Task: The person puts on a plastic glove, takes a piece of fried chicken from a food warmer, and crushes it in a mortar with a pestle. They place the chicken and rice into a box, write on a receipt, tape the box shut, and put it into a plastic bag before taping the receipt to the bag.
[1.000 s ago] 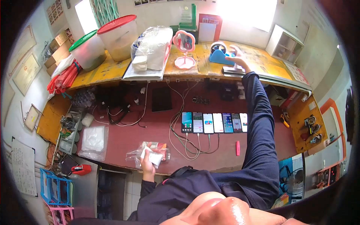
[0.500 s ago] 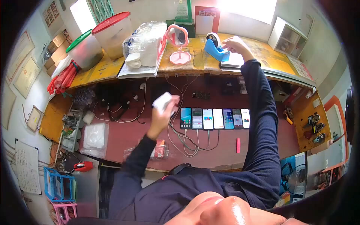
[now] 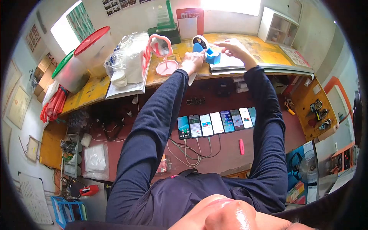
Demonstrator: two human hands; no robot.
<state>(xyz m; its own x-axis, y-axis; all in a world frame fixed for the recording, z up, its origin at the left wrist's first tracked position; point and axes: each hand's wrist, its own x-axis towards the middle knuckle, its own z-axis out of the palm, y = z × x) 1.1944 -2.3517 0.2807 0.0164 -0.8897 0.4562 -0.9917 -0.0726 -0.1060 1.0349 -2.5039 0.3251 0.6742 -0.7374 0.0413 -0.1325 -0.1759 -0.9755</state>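
My left hand (image 3: 194, 61) is at the left side of the blue tape dispenser (image 3: 213, 57), its fingers against or very near it. A white flat item (image 3: 192, 79) shows below that hand, apparently held under the palm; its far end is hidden. The dispenser stands on the wooden shelf with a tape roll (image 3: 199, 41) in it. My right hand (image 3: 234, 50) is just right of the dispenser, index finger pointing left and the other fingers curled. Any tape between its fingers is too small to make out.
Several phones (image 3: 206, 125) lie in a row on the lower desk, with charging cables (image 3: 193, 151) before them. A pink marker (image 3: 241, 147) lies nearby. On the shelf stand a pink mirror (image 3: 167, 68), wrapped white packs (image 3: 132, 61) and lidded tubs (image 3: 92, 57).
My left hand has risen from over the desk to the dispenser, bringing the white item. My right hand stays by the dispenser, its fingers now pointing left. The camera view has tilted.
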